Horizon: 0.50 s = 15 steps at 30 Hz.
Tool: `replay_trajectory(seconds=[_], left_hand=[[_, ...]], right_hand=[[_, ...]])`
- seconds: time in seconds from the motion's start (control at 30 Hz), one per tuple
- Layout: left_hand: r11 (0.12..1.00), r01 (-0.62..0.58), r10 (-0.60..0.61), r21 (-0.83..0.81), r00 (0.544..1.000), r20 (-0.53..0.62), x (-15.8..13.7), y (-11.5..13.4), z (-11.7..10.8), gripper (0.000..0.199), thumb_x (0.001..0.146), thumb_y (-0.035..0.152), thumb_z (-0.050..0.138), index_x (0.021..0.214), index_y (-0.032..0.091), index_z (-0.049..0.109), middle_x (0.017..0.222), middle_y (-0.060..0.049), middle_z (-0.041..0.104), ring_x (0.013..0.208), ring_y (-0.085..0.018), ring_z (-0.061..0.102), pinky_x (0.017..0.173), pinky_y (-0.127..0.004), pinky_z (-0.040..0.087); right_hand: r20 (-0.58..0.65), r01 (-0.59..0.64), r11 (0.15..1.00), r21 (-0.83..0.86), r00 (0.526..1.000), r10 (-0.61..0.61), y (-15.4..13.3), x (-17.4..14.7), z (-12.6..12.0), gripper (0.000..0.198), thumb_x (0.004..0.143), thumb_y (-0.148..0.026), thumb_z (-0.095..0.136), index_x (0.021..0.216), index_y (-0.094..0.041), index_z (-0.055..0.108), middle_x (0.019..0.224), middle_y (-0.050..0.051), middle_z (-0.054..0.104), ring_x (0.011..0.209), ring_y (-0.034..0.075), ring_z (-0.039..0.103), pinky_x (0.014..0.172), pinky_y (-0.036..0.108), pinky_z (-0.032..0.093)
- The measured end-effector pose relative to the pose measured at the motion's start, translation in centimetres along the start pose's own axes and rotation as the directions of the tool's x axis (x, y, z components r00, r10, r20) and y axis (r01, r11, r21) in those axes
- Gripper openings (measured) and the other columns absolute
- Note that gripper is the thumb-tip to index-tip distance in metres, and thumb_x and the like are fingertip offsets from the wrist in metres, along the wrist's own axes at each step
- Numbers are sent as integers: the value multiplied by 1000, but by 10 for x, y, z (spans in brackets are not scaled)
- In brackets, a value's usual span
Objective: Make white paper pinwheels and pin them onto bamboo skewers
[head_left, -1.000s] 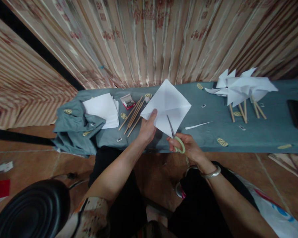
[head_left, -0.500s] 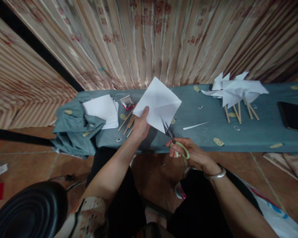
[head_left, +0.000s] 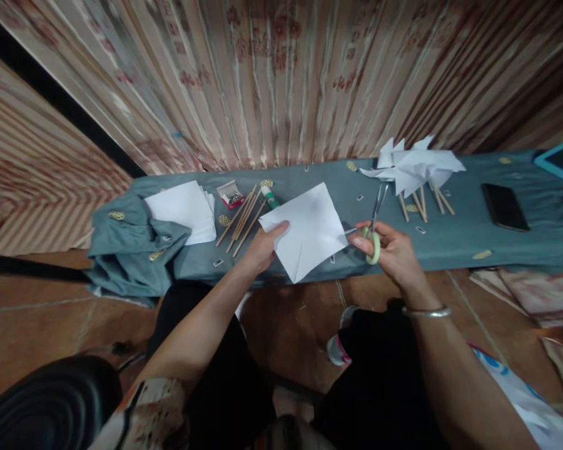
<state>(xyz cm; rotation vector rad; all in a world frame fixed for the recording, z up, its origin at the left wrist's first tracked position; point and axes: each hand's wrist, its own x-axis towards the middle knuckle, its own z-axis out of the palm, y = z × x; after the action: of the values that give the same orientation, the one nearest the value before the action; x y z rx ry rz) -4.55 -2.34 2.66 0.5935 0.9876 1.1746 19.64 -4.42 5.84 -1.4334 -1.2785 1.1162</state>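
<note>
My left hand (head_left: 264,247) pinches the left corner of a white square sheet of paper (head_left: 312,234), thumb on top. One slit runs up from the sheet's near corner, and faint creases cross its middle. In my right hand (head_left: 388,247) are scissors (head_left: 373,240) with pale green handles, their blades pointing up and away from the sheet. The right fingertips are close to the sheet's right corner; whether they touch it I cannot tell. Under and beyond the sheet lie thin wooden sticks (head_left: 241,220) and a green-and-white tube (head_left: 269,197).
A stack of white paper (head_left: 181,209) lies left, beside a small red box of pins (head_left: 230,195). White paper pinwheels on sticks (head_left: 415,165) rest at the right, then a black phone (head_left: 504,206) and a blue-edged device (head_left: 560,162). A black stool (head_left: 51,400) stands lower left.
The scissors have left the sheet's near corner and swung up to the right. The sheet has turned and come down a little, uncovering the sticks and the tube. The view has shifted right.
</note>
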Motion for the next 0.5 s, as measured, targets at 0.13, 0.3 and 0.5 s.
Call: replay_trajectory(seconds=[0.13,0.3,0.5], left_hand=[[995,63,-68,74,995,72,-6,-11,0,40,61,35,83,92,13,71,83,-8,75,73,-21,68,77,-36,53],[991,89,-101,100,986,129,-9,-13,3,41,60,42,85,86,12,73,80,-9,75,69,-21,67,72,-33,52],[992,109,-92,-59,966,240,-15,0,13,52,73,66,65,94,19,71,93,-12,75,94,-29,70,84,-41,54]], right_hand=[[88,-42,998,40,995,39,-2,-4,8,50,48,-48,88,84,-22,65,68,-2,67,60,14,58,54,27,46],[165,-128,985,112,980,108,2,-7,12,50,45,-44,89,82,-21,64,67,-2,68,57,14,59,54,28,48],[-55,-14,992,128,998,21,2,-1,14,49,48,-48,86,81,-22,61,63,-5,63,54,12,53,55,28,46]])
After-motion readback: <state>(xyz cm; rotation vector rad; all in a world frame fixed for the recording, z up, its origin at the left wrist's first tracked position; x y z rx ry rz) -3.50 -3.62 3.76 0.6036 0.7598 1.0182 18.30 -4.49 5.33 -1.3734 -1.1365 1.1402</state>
